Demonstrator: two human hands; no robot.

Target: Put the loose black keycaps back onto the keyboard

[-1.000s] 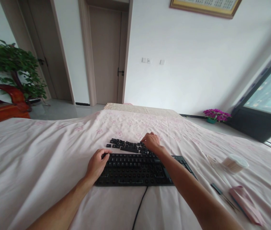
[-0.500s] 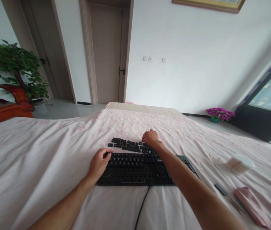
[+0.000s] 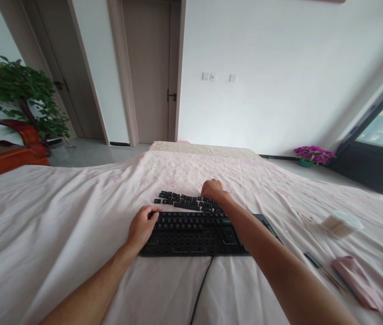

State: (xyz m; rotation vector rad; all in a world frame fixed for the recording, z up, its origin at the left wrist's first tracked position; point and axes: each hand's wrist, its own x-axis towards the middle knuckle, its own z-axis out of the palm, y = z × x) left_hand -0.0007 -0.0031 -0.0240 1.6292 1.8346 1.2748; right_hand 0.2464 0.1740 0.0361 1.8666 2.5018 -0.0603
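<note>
A black keyboard (image 3: 191, 241) lies on the cloth, with keycaps in its upper rows and bare switches in the lower ones. My left hand (image 3: 143, 225) is closed on its far left corner, thumb and index finger around the edge. Beyond the keyboard is a pile of loose black keycaps (image 3: 178, 198), among them a long space bar (image 3: 186, 206). My right hand (image 3: 213, 189) reaches over the right end of this pile, its fingers curled downward. Its fingertips are hidden, so anything in them does not show. The right forearm covers part of the keyboard's right side.
To the right lie a clear tub of cotton swabs (image 3: 342, 225), a thin tool with a dark handle (image 3: 313, 260) and a folded pink cloth (image 3: 359, 282). A black cable (image 3: 201, 289) runs from the keyboard towards me. The flowered tablecloth (image 3: 86, 216) is wrinkled.
The view has tilted slightly downward and shifted a little. My right hand remains over the loose keycaps, its fingers slightly more tucked under; my left hand stays at the keyboard's corner.
</note>
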